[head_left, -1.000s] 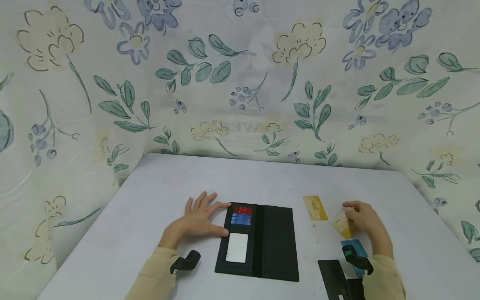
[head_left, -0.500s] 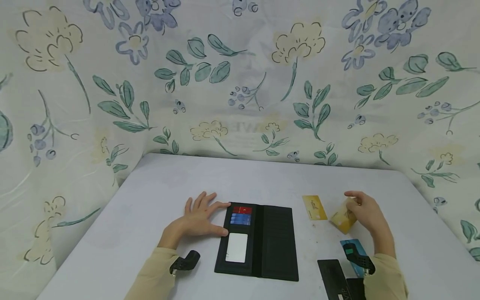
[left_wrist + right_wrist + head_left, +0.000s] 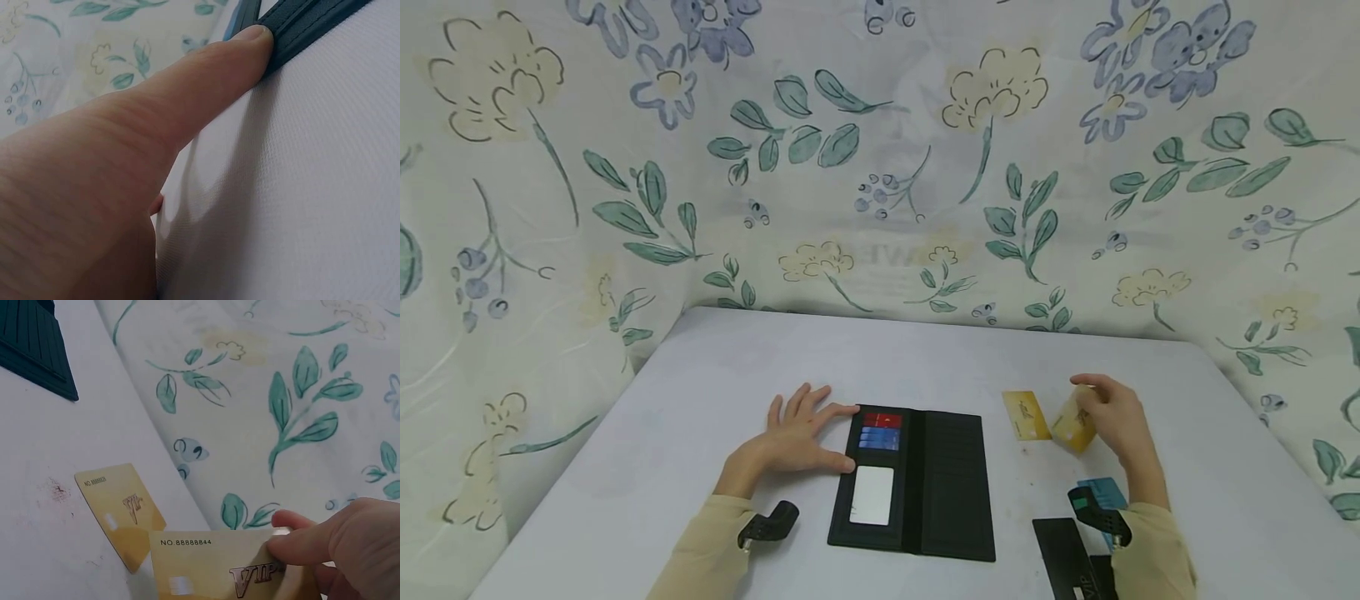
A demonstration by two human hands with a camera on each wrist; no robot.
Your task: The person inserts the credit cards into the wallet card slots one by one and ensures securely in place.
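A black bifold wallet (image 3: 951, 487) lies open on the white table, with red and blue cards and a white panel showing in its left half. My left hand (image 3: 797, 437) has its fingers spread, and its thumb and a fingertip rest on the wallet's left edge. Over on the right, my right hand (image 3: 1116, 417) pinches a gold VIP card (image 3: 212, 565) between thumb and fingers, holding it tilted. Just left of it another gold VIP card (image 3: 1027, 416) lies flat. In the right wrist view, the held card overlaps the lower edge of that lying card (image 3: 119, 509).
Below the right forearm are a blue card (image 3: 1105, 492), partly covered by the wrist camera, and black cards (image 3: 1063, 554) near the front. A floral cloth (image 3: 880, 167) hangs behind the table's back edge.
My right hand has raised the pinched gold card and shifted it up and left, closer to the lying gold card. The left hand has stayed at the wallet's edge.
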